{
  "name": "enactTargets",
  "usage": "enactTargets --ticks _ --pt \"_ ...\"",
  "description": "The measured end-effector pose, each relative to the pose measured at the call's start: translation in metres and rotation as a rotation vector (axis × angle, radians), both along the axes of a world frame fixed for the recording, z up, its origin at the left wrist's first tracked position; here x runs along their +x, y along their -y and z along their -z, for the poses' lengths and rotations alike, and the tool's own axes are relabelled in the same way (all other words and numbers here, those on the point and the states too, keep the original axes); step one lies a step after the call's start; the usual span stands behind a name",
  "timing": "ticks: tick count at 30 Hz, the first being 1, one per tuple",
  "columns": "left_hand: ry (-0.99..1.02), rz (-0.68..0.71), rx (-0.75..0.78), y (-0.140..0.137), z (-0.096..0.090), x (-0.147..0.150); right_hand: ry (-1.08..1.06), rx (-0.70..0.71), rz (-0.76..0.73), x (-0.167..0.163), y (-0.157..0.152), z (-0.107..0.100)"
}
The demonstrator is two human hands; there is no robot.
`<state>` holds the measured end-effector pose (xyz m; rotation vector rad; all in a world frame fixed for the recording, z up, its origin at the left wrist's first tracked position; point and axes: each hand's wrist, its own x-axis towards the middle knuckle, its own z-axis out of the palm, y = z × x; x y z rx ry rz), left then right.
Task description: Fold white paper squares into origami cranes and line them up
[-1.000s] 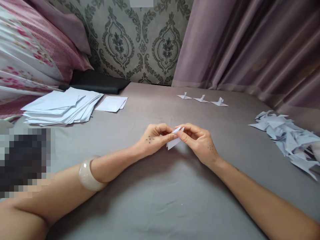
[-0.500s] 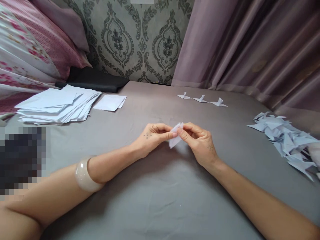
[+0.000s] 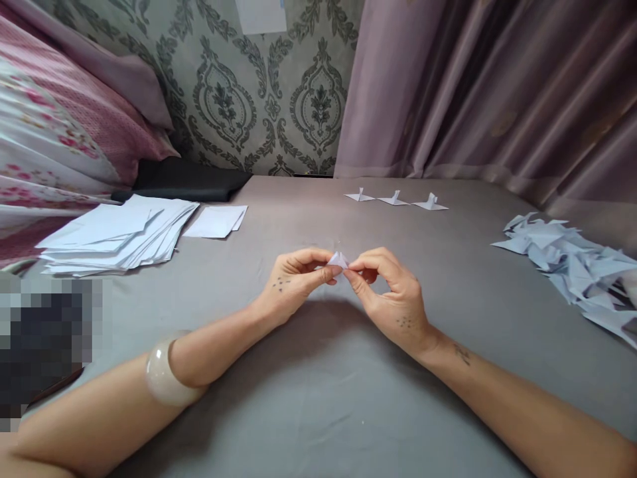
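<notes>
A small piece of folded white paper (image 3: 339, 259) is pinched between my two hands, above the middle of the grey cloth. My left hand (image 3: 301, 275) grips its left side between thumb and fingers, closed on it. From the right, the thumb and forefinger of my right hand (image 3: 391, 285) press together on its lower right corner. A pointed tip shows at the top of the paper; the fingers cover much of the rest.
Stacked white paper sheets (image 3: 117, 236) lie at the left, with smaller sheets (image 3: 216, 221) beside them. Several folded paper birds (image 3: 430, 202) stand in a row at the back. A heap of folded paper birds (image 3: 572, 259) lies at the right. Black cloth (image 3: 186, 178) rests behind the stack.
The folded paper has turned, so that its point now faces up and less of it hangs below my fingers. Both hands have shifted slightly left, and the camera view has tilted up.
</notes>
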<state>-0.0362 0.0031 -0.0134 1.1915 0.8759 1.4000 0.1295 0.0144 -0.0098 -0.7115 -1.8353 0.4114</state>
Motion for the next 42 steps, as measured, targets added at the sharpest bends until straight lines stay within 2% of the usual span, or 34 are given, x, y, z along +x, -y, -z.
enactTargets --ticks 6,11,14,17,19,24,28,36,39,42 --pt "-0.029 0.032 -0.024 0.003 -0.003 0.000 0.018 -0.057 0.005 0.000 0.002 -0.001" --pt "-0.056 0.035 -0.061 0.003 -0.005 -0.001 -0.004 -0.188 0.009 0.000 0.002 0.001" --pt "-0.058 0.039 -0.094 0.002 -0.003 -0.002 -0.057 -0.385 0.019 0.001 -0.002 0.000" --pt "-0.051 0.042 -0.166 -0.001 -0.001 -0.002 -0.084 -0.697 -0.083 0.002 -0.007 -0.002" --pt "-0.038 0.038 -0.236 -0.003 0.001 -0.002 -0.105 -0.853 -0.120 0.002 -0.009 -0.003" --pt "-0.033 0.033 -0.366 -0.007 0.004 -0.004 -0.122 -0.991 -0.030 0.004 -0.015 0.002" --pt "-0.203 0.011 -0.343 -0.007 0.009 -0.007 0.029 -0.954 0.012 0.006 -0.017 0.011" --pt "-0.792 -0.056 0.017 -0.004 0.011 -0.009 0.407 -0.591 0.071 0.004 -0.010 0.010" --pt "-0.927 -0.054 0.063 -0.003 0.010 -0.010 0.492 -0.463 0.083 0.004 -0.009 0.011" --pt "-0.982 -0.047 0.104 -0.005 0.012 -0.012 0.547 -0.398 0.091 0.007 -0.010 0.015"
